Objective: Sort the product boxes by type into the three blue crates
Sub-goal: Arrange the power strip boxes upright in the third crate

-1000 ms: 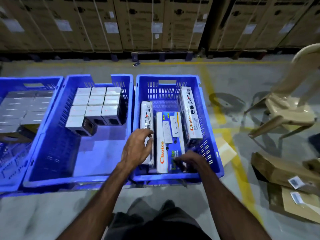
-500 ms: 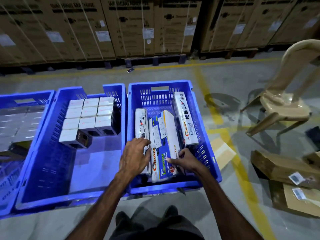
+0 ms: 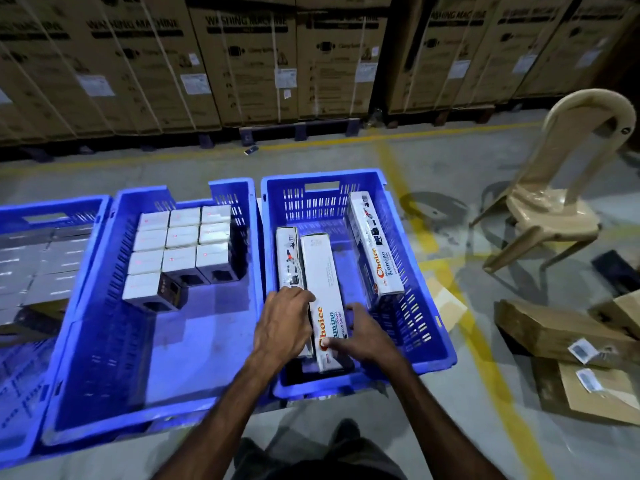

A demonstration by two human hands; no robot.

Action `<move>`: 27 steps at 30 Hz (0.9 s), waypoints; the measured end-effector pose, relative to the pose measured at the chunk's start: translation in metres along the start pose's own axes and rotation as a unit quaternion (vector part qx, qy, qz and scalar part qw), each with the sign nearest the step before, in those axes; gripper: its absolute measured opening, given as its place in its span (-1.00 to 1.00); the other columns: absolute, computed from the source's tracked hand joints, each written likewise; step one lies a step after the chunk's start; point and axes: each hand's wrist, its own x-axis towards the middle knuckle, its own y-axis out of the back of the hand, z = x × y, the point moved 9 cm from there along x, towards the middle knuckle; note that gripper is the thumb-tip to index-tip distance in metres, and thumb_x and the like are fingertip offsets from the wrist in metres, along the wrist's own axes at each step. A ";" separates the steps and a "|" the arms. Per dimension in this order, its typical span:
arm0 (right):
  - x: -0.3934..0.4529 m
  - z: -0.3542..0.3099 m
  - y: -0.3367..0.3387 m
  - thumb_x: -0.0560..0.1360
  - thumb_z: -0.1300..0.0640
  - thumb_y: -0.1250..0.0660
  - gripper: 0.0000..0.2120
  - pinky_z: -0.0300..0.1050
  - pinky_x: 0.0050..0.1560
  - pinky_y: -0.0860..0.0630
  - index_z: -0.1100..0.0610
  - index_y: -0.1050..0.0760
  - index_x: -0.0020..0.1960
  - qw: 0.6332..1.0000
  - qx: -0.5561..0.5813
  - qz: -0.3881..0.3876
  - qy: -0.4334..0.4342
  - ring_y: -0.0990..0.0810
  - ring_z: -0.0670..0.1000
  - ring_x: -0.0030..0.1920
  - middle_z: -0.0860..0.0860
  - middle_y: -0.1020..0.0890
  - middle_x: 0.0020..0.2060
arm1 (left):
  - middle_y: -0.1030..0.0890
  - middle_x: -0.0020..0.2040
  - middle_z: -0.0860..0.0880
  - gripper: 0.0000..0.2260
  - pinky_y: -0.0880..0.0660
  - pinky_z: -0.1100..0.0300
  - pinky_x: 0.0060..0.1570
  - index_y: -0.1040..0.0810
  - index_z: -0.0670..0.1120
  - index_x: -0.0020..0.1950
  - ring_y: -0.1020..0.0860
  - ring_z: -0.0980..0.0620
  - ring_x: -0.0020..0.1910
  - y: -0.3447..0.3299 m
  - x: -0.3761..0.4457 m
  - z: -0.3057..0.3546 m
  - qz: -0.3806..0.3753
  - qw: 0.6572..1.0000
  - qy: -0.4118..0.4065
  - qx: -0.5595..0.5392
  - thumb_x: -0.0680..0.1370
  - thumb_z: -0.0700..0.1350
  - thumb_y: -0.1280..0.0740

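Three blue crates stand side by side on the floor. The right crate (image 3: 429,327) holds three long white Choice boxes. The middle one (image 3: 322,278) stands on its narrow edge; my right hand (image 3: 363,337) grips its near end, thumb across the label. My left hand (image 3: 284,327) rests on the near end of the left long box (image 3: 287,258), fingers curled over it. A third long box (image 3: 375,251) leans along the crate's right wall. The middle crate (image 3: 104,358) holds several small white cube boxes (image 3: 180,251). The left crate (image 3: 14,393) holds flat grey boxes (image 3: 38,268).
Tall cardboard washing-machine cartons (image 3: 242,60) line the back wall on pallets. A beige plastic chair (image 3: 557,202) stands at the right. Flattened cardboard pieces (image 3: 561,334) lie on the floor at right, beside a yellow floor line (image 3: 460,306). My legs are below the crates.
The middle long box has been turned from lying flat, blue face up, onto its narrow edge against the left box. Both hands stayed at its near end; the camera tilted up.
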 end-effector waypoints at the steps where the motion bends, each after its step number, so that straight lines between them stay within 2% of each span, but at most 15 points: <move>1: -0.001 -0.006 -0.002 0.21 -0.33 -0.58 0.01 0.07 0.27 -0.51 -0.02 -0.22 0.50 1.000 -0.012 0.004 0.000 -0.54 0.13 0.34 0.07 -0.51 0.39 | -0.68 0.03 0.02 -0.65 -0.49 -0.03 0.13 -0.68 -0.04 0.11 -0.60 -0.08 0.07 0.001 0.000 -0.002 0.009 1.000 0.005 -0.015 0.40 -0.31 -0.31; 4: 0.001 -0.022 -0.008 0.28 -0.21 -0.56 -0.02 0.06 0.20 -0.49 -0.09 -0.12 0.54 0.999 -0.052 0.012 -0.012 -0.50 0.20 0.34 0.13 -0.44 0.36 | -0.69 0.02 -0.02 -0.60 -0.52 -0.06 0.12 -0.68 -0.09 0.10 -0.60 -0.11 0.06 0.006 0.001 -0.004 0.028 0.998 0.019 -0.053 0.35 -0.27 -0.21; 7: 0.007 -0.028 -0.009 0.27 -0.17 -0.52 0.02 0.14 0.25 -0.51 -0.08 -0.04 0.57 0.998 -0.050 0.030 -0.032 -0.50 0.26 0.32 0.15 -0.40 0.34 | -0.68 -0.01 -0.01 -0.59 -0.52 -0.04 0.10 -0.68 -0.08 0.07 -0.60 -0.11 0.03 0.006 0.001 -0.005 0.037 0.997 0.021 -0.062 0.34 -0.28 -0.19; 12: 0.006 -0.036 0.006 0.43 -0.13 -0.43 -0.01 0.13 0.21 -0.48 0.02 0.09 0.65 0.983 -0.128 0.124 -0.048 -0.53 0.29 0.32 0.19 -0.33 0.44 | -0.67 -0.02 0.02 -0.64 -0.52 -0.01 0.11 -0.67 -0.05 0.05 -0.59 -0.08 0.01 0.009 0.000 -0.006 0.052 0.995 0.020 -0.081 0.39 -0.34 -0.22; 14: 0.003 -0.037 0.015 0.47 -0.12 -0.42 -0.08 0.13 0.18 -0.50 0.00 0.04 0.64 0.980 -0.130 0.144 -0.045 -0.56 0.29 0.27 0.19 -0.37 0.40 | -0.68 -0.01 0.01 -0.67 -0.51 -0.01 0.12 -0.67 -0.06 0.05 -0.59 -0.08 0.02 0.010 -0.001 -0.006 0.058 0.994 0.023 -0.091 0.43 -0.33 -0.23; 17: -0.011 -0.051 0.050 0.43 -0.09 -0.42 -0.23 0.15 0.11 -0.53 -0.05 -0.15 0.54 0.969 -0.095 0.229 0.003 -0.60 0.29 0.18 0.15 -0.48 0.28 | -0.68 0.04 0.00 -0.76 -0.50 0.08 0.14 -0.67 -0.08 0.09 -0.59 -0.05 0.06 0.016 -0.002 -0.011 0.089 0.984 0.046 -0.149 0.54 -0.32 -0.31; 21: -0.020 -0.055 0.107 0.40 -0.12 -0.48 -0.41 0.08 0.09 -0.54 -0.12 -0.36 0.37 0.954 0.063 0.291 0.037 -0.61 0.18 0.12 0.06 -0.58 0.20 | -0.67 0.08 0.05 -0.82 -0.57 0.06 0.10 -0.65 -0.05 0.17 -0.61 0.07 0.00 0.022 -0.001 -0.023 0.120 0.947 0.121 -0.272 0.59 -0.22 -0.42; 23: -0.015 -0.046 0.124 0.38 -0.11 -0.50 -0.52 0.08 0.03 -0.62 -0.11 -0.45 0.24 0.932 0.220 0.283 0.044 -0.67 0.12 -0.01 0.11 -0.66 0.14 | -0.67 0.07 0.04 -0.77 -0.60 0.04 0.09 -0.63 -0.04 0.22 -0.63 0.09 -0.01 0.023 0.003 -0.028 0.122 0.923 0.162 -0.326 0.57 -0.14 -0.48; 25: -0.007 -0.038 0.122 0.49 0.04 -0.48 -0.63 0.07 -0.02 -0.67 0.03 -0.52 0.26 0.873 0.440 0.206 0.039 -0.72 0.14 -0.08 0.23 -0.70 0.15 | -0.67 0.08 0.03 -0.70 -0.60 0.05 0.13 -0.61 -0.01 0.26 -0.65 0.06 0.05 0.021 0.007 -0.029 0.103 0.892 0.206 -0.389 0.55 -0.05 -0.52; 27: -0.008 -0.044 0.100 0.57 0.08 -0.37 -0.61 0.08 0.00 -0.70 0.21 -0.55 0.35 0.788 0.611 0.070 0.013 -0.75 0.17 -0.05 0.27 -0.69 0.19 | -0.67 0.14 0.01 -0.61 -0.58 0.06 0.19 -0.57 0.05 0.29 -0.64 0.01 0.14 0.020 0.011 -0.021 0.067 0.855 0.224 -0.463 0.52 0.12 -0.51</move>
